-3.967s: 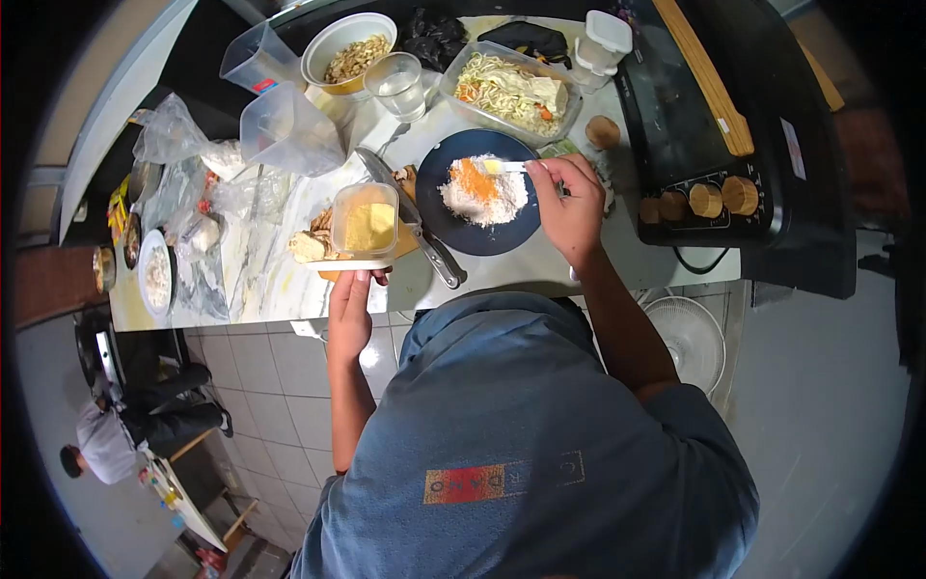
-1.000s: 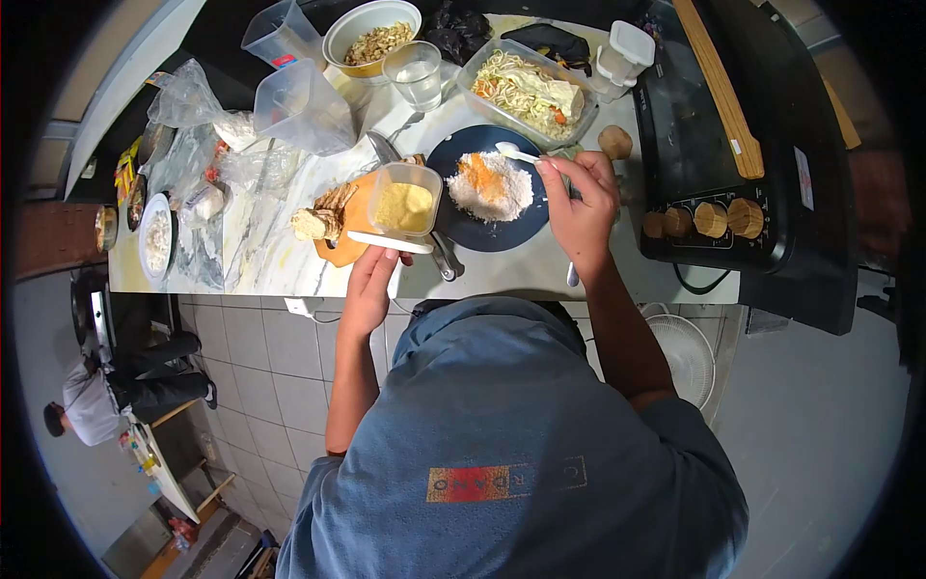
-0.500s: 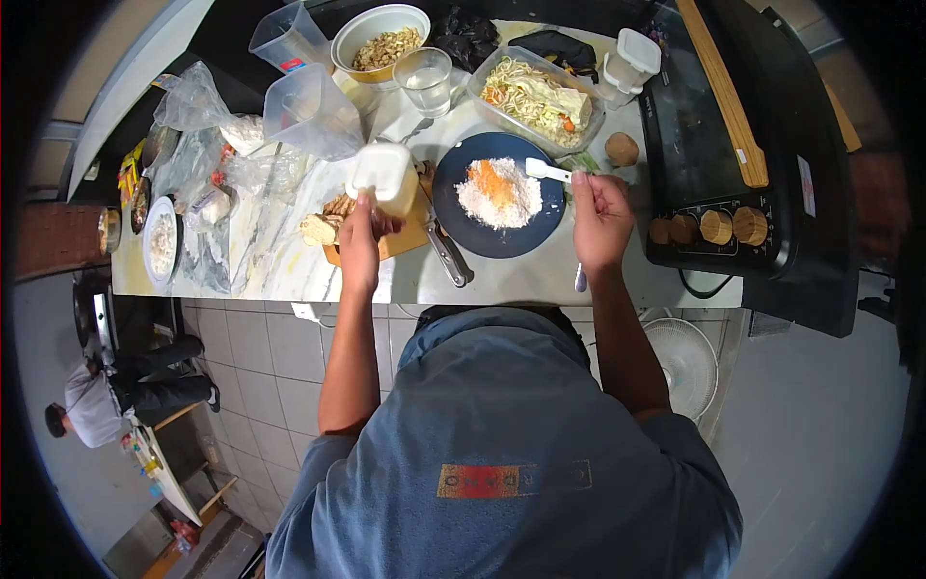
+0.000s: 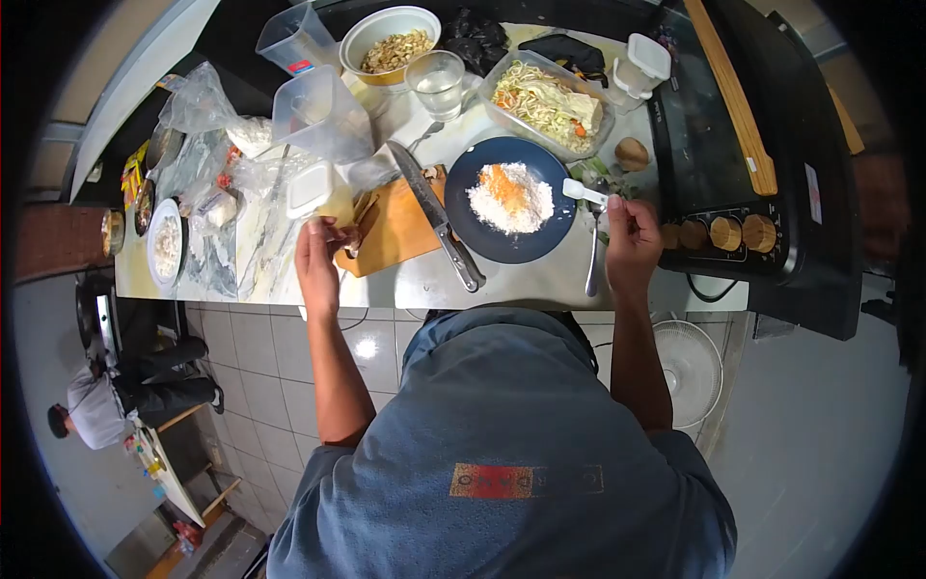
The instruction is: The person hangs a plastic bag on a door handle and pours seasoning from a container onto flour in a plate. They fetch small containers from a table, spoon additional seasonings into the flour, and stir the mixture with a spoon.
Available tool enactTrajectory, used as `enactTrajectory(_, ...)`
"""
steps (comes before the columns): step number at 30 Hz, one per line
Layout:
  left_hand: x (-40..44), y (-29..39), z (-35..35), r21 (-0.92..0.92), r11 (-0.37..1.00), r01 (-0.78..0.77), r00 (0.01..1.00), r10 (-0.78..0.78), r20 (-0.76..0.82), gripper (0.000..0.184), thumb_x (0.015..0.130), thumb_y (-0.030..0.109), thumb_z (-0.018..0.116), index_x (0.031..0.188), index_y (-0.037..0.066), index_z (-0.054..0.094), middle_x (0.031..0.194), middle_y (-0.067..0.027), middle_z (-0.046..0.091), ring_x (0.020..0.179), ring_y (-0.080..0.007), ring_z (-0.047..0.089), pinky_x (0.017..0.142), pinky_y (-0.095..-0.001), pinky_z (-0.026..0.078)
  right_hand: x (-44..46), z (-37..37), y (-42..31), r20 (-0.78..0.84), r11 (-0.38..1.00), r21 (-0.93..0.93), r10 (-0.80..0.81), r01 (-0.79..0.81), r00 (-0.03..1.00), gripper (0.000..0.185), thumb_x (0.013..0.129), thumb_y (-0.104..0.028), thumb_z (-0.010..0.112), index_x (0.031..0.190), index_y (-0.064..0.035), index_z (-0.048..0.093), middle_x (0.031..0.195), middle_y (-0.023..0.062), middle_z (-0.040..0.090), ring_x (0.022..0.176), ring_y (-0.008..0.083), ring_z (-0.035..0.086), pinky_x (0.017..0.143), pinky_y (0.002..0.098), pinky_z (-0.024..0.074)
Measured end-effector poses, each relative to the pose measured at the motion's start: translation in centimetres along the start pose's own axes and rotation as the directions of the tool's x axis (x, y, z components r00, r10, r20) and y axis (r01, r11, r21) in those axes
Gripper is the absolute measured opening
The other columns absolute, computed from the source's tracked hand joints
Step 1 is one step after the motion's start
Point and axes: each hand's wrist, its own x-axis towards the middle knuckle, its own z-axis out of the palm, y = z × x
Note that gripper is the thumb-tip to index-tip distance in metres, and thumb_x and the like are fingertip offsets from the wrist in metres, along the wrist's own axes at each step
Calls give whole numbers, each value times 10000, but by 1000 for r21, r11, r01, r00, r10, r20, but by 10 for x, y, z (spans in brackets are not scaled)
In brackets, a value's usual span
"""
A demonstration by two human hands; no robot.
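My left hand (image 4: 317,253) grips a small plastic container (image 4: 311,190) with a white lid, held above the counter left of the wooden cutting board (image 4: 400,227). Between the fingers of my right hand (image 4: 633,241) is a white measuring spoon (image 4: 583,193), level with the right rim of a dark blue plate (image 4: 506,253). A heap of white powder (image 4: 526,207) with orange powder on top lies on that plate. A large knife (image 4: 439,217) rests across the board's right side, its dark handle towards me. Beside my right hand lies a metal spoon (image 4: 592,261).
Along the back stand a bowl of chopped pieces (image 4: 395,53), a glass of water (image 4: 436,85) and a clear tub of shredded vegetables (image 4: 550,104). A black stove (image 4: 714,212) borders the right side. Another person (image 4: 101,410) is at far left.
My left hand has moved left with the container, uncovering more of the board and the knife blade. My right hand has shifted slightly right and down with the measuring spoon.
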Motion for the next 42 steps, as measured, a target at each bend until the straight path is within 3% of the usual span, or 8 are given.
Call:
enactTrajectory(15,37,-77,-144,-247,964,104,979,-143,-147,412,1000,396,396,750,82,490,734,-43,531,720,-182,574,727,-320,459,-7,43,-14,-7,998,56,-12,12,1000,116,889,-99,657,819,-12,623,756,-32,519,655,33,424,588,191,338)
enactTrajectory(19,35,-51,-137,198,942,270,933,-205,-295,501,1008,409,354,942,-25,595,843,-103,577,788,-218,567,770,-326,442,-9,49,-13,-3,999,-30,-36,36,999,132,891,-121,659,821,-11,633,757,-34,523,655,29,420,586,187,336)
enactTrajectory(21,41,-55,-147,714,690,119,974,58,-219,578,1005,447,325,1022,-62,598,905,-160,581,811,-238,575,795,-344,449,-11,52,-15,-45,999,-33,22,-24,999,151,892,-150,662,838,-10,643,736,-39,528,649,26,425,578,188,335)
enactTrajectory(23,40,-48,-145,791,589,167,977,7,-212,543,998,448,335,1056,-21,603,1113,-214,529,943,-345,537,834,-407,427,-10,50,-17,-90,995,-52,80,-85,993,160,891,-164,664,850,-10,647,723,-43,529,645,25,427,574,188,335)
enactTrajectory(30,49,40,-14,882,466,-77,870,464,-169,314,893,320,636,967,14,626,842,-94,566,708,-192,528,620,-312,427,-7,7,-16,-347,983,-140,61,-116,936,186,891,-201,670,887,-16,652,738,-31,580,643,29,446,584,191,364)
enactTrajectory(33,69,40,57,500,819,-284,958,262,114,198,901,194,638,920,-2,620,784,-33,600,717,-85,526,627,-237,434,-8,-20,-18,-384,974,-213,-10,-79,923,182,888,-191,667,863,-12,650,752,1,605,630,52,460,590,199,378)
enactTrajectory(37,86,61,210,215,897,-386,774,189,604,198,905,188,636,942,-7,619,787,3,605,705,-61,527,623,-216,430,-3,-56,-26,-410,946,-323,-165,27,897,138,871,-135,673,837,-5,645,752,36,615,619,82,478,583,220,393)
enactTrajectory(42,113,70,392,190,972,138,548,-234,803,370,937,381,554,1059,32,533,792,-20,567,623,-105,511,527,-217,386,-5,-99,-32,-342,907,-407,-258,105,904,50,813,-1,686,828,3,639,776,76,636,634,126,537,576,254,428)
